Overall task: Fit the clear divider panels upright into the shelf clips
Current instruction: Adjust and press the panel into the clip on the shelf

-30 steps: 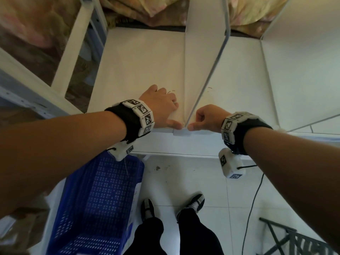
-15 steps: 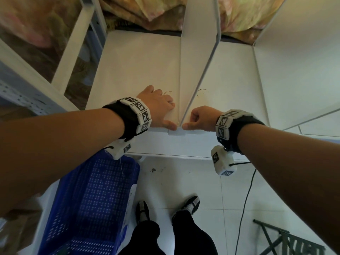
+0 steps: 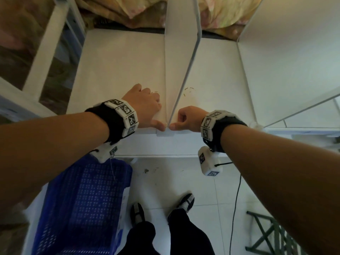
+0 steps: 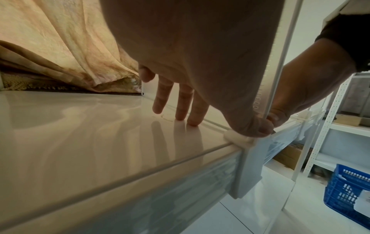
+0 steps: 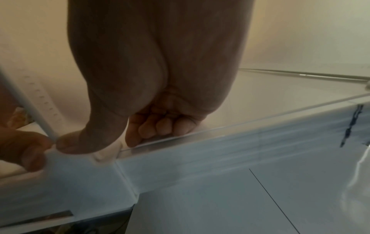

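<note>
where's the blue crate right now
In the head view the blue crate sits on the floor at lower left, below the shelf edge, under the left forearm.

Left of the upright divider panel (image 3: pixel 181 57), an open bay of bare shelf (image 3: pixel 119 70), bounded on its far left by the white frame post (image 3: pixel 46 43) and at the back by hanging cloth (image 3: pixel 117 10). Right of it, a narrower bay closed by a second panel (image 3: pixel 287 57). At the front edge, little room around the clip (image 3: pixel 165 132), with the left hand (image 3: pixel 145 109) and right hand (image 3: pixel 189 117) pressed against both sides; below, a blue crate (image 3: pixel 86 203) blocking the floor on the left.
</note>
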`<state>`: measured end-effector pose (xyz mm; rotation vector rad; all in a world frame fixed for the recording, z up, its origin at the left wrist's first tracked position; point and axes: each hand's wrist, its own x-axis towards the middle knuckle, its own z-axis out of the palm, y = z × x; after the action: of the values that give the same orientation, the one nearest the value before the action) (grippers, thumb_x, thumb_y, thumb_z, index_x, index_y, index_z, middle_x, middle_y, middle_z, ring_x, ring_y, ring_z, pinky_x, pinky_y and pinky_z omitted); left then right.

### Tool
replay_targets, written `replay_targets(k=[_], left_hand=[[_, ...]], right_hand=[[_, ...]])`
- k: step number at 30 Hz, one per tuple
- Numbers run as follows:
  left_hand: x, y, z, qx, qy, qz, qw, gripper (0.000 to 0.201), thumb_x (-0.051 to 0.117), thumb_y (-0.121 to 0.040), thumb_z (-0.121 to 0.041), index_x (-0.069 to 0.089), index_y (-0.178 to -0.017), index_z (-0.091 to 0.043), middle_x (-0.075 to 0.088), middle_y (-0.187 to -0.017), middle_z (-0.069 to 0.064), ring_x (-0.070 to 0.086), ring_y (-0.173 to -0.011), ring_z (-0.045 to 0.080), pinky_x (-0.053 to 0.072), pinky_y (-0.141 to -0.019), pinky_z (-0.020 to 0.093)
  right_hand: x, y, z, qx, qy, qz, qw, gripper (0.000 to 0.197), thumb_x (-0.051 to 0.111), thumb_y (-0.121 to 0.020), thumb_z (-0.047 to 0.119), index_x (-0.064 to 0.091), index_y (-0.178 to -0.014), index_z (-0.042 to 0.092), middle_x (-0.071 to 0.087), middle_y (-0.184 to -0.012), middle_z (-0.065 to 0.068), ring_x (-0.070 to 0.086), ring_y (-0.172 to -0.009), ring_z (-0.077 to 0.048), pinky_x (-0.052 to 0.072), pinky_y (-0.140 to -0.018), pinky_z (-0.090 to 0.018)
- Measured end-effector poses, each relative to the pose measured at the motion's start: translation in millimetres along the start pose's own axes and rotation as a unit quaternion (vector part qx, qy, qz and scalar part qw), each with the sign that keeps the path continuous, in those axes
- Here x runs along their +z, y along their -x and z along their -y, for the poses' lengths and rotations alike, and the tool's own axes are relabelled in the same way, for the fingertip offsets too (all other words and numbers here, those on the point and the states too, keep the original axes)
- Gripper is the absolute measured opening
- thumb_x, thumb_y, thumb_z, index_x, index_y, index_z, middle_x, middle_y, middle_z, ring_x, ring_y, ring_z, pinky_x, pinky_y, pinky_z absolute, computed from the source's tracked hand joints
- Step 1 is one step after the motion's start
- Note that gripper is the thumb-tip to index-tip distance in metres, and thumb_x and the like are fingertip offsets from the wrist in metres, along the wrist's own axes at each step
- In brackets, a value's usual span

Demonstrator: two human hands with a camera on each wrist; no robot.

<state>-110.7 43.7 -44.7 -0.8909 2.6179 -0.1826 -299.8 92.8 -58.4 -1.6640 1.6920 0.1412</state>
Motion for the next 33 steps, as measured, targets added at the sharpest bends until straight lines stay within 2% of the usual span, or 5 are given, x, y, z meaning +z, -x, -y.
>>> replay_targets(k=[16,18,23,29,33], left_hand=[[8,8,-8,-0.014,0.010,-0.021,1.000,0.085,0.027,-0.073,-0.088,0.055,-0.119,-0.024,0.058,-0.121,-0.004,0.053,-0.108,0.020,0.036,-0.094,0.042],[6,7,-15,-0.015,0.003,-0.024,1.000,0.096,0.020,-0.063,-0.096,0.058,-0.115,-0.025,0.059,-0.113,-0.005,0.053,-0.103,0.019,0.034,-0.093,0.041],[14,5,-28,-0.035,0.016,-0.079,0.996,0.090,0.020,-0.069,-0.092,0.065,-0.102,-0.020,0.064,-0.097,0.000,0.056,-0.090,0.021,0.036,-0.086,0.038],[23,2,-24,-0.020,0.003,-0.106,0.994,0.095,0.014,-0.071,-0.090,0.067,-0.097,-0.016,0.064,-0.092,0.000,0.057,-0.081,0.022,0.035,-0.080,0.039],[21,1,-23,-0.008,-0.010,-0.111,0.994,0.093,0.015,-0.071,-0.091,0.066,-0.090,-0.015,0.063,-0.084,0.001,0.055,-0.078,0.022,0.033,-0.078,0.039]], right_hand=[[-2,34,45,-0.030,-0.003,-0.007,1.000,0.050,0.053,-0.081,0.067,0.063,-0.084,0.018,0.064,-0.082,0.001,0.060,-0.075,-0.016,0.049,-0.067,-0.031],[0,38,53,0.003,-0.024,-0.053,0.998,0.048,0.044,-0.091,0.058,0.050,-0.068,0.016,0.051,-0.067,0.002,0.051,-0.061,-0.014,0.040,-0.056,-0.028],[3,36,63,0.051,-0.048,-0.088,0.994,0.028,0.036,-0.094,0.035,0.052,-0.086,0.013,0.047,-0.072,0.000,0.057,-0.074,-0.021,0.036,-0.056,-0.027],[-6,38,69,0.069,-0.034,-0.074,0.994,0.028,0.046,-0.093,0.023,0.044,-0.066,0.016,0.050,-0.069,-0.001,0.054,-0.069,-0.021,0.043,-0.064,-0.031],[-9,39,66,0.053,0.002,-0.057,0.997,0.021,0.049,-0.093,0.031,0.050,-0.081,0.014,0.053,-0.085,-0.005,0.050,-0.080,-0.023,0.043,-0.072,-0.034]])
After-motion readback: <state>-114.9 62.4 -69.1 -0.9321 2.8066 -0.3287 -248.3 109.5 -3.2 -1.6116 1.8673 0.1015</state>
